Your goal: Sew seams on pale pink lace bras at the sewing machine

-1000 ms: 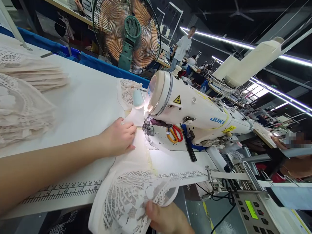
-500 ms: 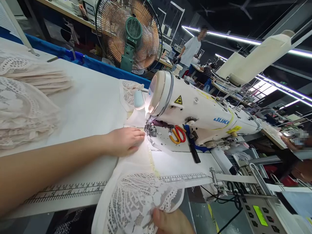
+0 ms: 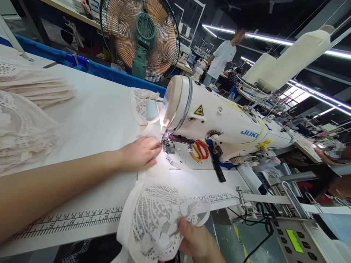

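Note:
A cream lace garment piece point(image 3: 157, 223) lies across the table front, its plain part running under the presser foot point(image 3: 166, 144) of the white sewing machine point(image 3: 208, 117). My left hand point(image 3: 141, 153) rests on the plain cloth just left of the foot, fingers lying flat and pointing at it. Near the front edge my right hand point(image 3: 196, 237) grips the lace cup's edge, thumb on top; its other fingers are mostly hidden beneath. Behind the needle area, another lace part point(image 3: 139, 104) lies on the table.
Stacked lace pieces point(image 3: 24, 128) cover the table's left side. Scissors point(image 3: 200, 149) with orange and red handles lie under the machine arm. A big fan point(image 3: 142, 40) stands behind. At right are a metal tape guide point(image 3: 244, 204) and control box point(image 3: 294, 241). A person point(image 3: 223, 54) stands farther back.
The lace cup has shifted up and right with my right hand, and its near edge has lifted and folded. My left hand stays beside the foot, its fingers slightly more bent.

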Tool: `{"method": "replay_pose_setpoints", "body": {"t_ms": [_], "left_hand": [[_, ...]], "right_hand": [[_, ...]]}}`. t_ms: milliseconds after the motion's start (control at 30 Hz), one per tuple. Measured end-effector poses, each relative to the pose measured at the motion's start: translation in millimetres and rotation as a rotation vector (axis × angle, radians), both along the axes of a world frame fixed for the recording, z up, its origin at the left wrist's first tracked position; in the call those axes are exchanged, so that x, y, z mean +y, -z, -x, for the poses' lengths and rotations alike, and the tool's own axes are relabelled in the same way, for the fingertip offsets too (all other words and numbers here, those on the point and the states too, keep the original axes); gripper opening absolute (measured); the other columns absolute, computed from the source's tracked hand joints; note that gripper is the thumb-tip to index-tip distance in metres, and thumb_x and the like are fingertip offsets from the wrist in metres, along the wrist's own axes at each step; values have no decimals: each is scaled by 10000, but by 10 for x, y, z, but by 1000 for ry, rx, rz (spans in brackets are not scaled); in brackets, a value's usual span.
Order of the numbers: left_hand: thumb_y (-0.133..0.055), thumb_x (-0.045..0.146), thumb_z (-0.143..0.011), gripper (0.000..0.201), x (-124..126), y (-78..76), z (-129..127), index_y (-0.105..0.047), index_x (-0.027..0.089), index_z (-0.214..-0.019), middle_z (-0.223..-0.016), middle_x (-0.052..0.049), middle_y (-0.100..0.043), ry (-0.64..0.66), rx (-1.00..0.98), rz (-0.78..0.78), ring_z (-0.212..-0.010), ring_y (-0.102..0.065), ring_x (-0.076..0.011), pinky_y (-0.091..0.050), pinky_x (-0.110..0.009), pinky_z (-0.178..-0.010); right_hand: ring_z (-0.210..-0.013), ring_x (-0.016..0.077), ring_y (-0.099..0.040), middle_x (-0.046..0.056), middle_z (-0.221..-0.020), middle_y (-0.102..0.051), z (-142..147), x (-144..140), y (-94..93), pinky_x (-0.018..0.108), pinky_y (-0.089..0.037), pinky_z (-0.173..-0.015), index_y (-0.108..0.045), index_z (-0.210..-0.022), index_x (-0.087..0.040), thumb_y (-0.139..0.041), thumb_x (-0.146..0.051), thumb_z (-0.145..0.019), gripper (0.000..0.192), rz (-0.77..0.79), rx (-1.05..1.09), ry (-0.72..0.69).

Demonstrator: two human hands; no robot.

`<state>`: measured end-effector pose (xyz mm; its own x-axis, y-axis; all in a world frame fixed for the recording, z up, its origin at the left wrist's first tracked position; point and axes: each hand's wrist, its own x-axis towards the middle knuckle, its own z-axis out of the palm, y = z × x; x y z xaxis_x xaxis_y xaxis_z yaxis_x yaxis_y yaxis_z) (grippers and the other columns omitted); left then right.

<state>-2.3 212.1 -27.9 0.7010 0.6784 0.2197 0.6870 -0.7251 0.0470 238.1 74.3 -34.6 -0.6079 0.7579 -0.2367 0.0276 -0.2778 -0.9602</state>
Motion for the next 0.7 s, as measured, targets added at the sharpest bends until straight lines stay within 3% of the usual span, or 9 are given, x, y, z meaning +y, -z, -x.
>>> {"method": "replay_pose_setpoints", "body": {"t_ms": [100,233,433,600,700], "left_hand": [[-443,312,-883,371,-27,-32,-21,-609,128,-1160,-1128,-167,-615,-19,-2,-27,-1057,-549,-313,-450,-461,-936],[-469,356,-871,336,-84,5,-22,-632,136,-1067,-1153,-164,-627,-35,-9,35,-1033,-580,-300,-498,-421,-882],[-442,406,-886,456,-62,36,36,-599,117,-1201,-1296,-182,-580,2,9,97,-1177,-531,-324,-495,-439,-944],[-426,473,-886,527,-5,-13,61,-587,119,-1242,-1327,-177,-571,12,22,120,-1205,-519,-322,-466,-458,-994],[-440,467,-875,534,30,-31,70,-573,137,-1274,-1326,-170,-577,25,36,133,-1193,-529,-314,-465,-454,-993]], "right_hand": [[-1344,280,-423,148,-1188,-665,-52,5,52,470,-253,-1144,-566,-1312,-199,-465,-765,-776,786,-14,-10,-3],[-1322,259,-452,142,-1193,-665,-62,-12,-61,452,-244,-1148,-591,-1282,-205,-463,-730,-809,718,-46,-1,-37],[-1305,235,-474,134,-1193,-668,51,-23,-89,410,-279,-1131,-647,-1202,-196,-481,-689,-832,638,-45,100,-52],[-1253,284,-528,155,-1189,-667,175,-24,-16,426,-415,-1028,-654,-1163,-183,-504,-864,-634,875,95,184,-53],[-1240,297,-539,138,-1178,-677,175,-38,-5,416,-443,-998,-667,-1134,-194,-632,-842,-512,899,87,155,-38]]}}
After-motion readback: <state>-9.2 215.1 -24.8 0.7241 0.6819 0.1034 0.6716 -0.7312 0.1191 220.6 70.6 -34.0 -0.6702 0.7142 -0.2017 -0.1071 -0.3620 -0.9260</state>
